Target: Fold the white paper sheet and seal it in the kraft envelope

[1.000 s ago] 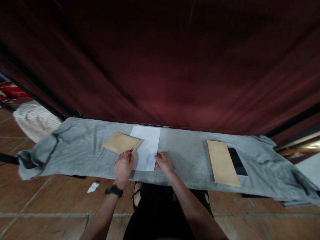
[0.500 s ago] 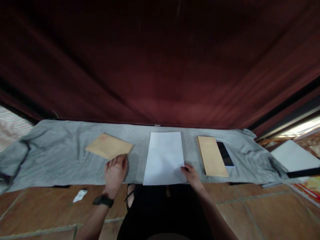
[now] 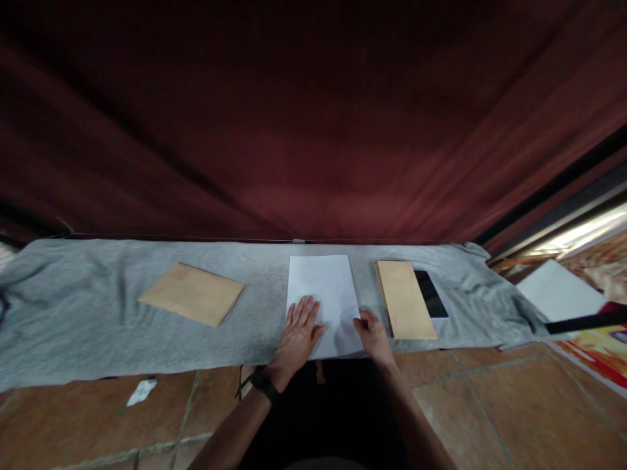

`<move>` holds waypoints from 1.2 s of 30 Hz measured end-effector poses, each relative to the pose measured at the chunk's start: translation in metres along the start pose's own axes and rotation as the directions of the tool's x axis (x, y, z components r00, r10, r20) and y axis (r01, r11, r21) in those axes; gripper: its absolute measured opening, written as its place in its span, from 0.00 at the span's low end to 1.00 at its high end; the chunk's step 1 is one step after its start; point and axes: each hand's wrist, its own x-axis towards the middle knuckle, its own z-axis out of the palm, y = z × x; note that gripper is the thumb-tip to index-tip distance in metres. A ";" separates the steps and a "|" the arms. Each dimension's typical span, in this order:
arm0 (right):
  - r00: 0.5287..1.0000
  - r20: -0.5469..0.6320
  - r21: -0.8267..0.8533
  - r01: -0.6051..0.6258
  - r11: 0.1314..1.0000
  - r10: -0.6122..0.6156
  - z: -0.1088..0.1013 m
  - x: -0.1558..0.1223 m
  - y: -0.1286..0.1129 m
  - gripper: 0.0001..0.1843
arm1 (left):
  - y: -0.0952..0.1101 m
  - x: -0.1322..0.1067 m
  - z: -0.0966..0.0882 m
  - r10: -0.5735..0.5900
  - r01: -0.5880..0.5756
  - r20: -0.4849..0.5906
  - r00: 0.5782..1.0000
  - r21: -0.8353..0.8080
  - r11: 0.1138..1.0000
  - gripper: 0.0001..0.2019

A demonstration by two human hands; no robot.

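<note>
White paper (image 3: 321,277) lies in front of me on a grey cloth; whether it is one sheet or a stack I cannot tell. My left hand (image 3: 300,333) rests flat on its lower left part, fingers spread. At the lower right edge, my right hand (image 3: 371,334) pinches the paper between thumb and curled fingers. To the left lies a brown envelope (image 3: 193,294), set at an angle and apart from both hands. Right of my right hand is a stack of brown envelopes (image 3: 406,300), partly beside and over a dark-screened phone (image 3: 431,294).
The grey cloth (image 3: 98,326) covers a long narrow surface, with a dark red curtain (image 3: 313,163) hanging behind it. A crumpled white scrap (image 3: 142,391) is on the tiled floor (image 3: 470,418). At the far right are a white panel (image 3: 561,294) and a colourful printed box (image 3: 600,352).
My left hand has left the brown envelope and moved right onto the white paper, opening flat. My right hand stays at the paper's right edge. The view has shifted slightly.
</note>
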 end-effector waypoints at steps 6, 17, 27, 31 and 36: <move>0.939 -0.015 -0.229 0.330 0.916 -0.342 0.015 -0.006 -0.022 0.24 | 0.004 0.008 0.012 0.035 -0.031 -0.029 0.999 0.136 0.990 0.26; 0.799 0.224 -0.394 0.598 0.698 -0.558 0.074 0.031 -0.033 0.26 | -0.019 0.034 0.029 0.035 -0.018 -0.053 0.998 0.294 0.956 0.28; 0.864 0.118 -0.585 0.460 0.668 -0.490 0.056 0.066 -0.011 0.30 | -0.060 0.038 0.009 -0.166 0.220 -0.184 0.969 0.334 0.916 0.30; 0.887 0.085 -0.559 0.419 0.716 -0.454 0.078 0.080 -0.037 0.27 | -0.039 0.069 0.019 -0.105 0.159 -0.185 0.977 0.309 0.938 0.30; 0.860 0.216 -0.495 0.505 0.708 -0.463 0.106 0.103 -0.060 0.27 | -0.033 0.109 0.029 -0.053 0.054 -0.011 0.999 0.303 0.951 0.28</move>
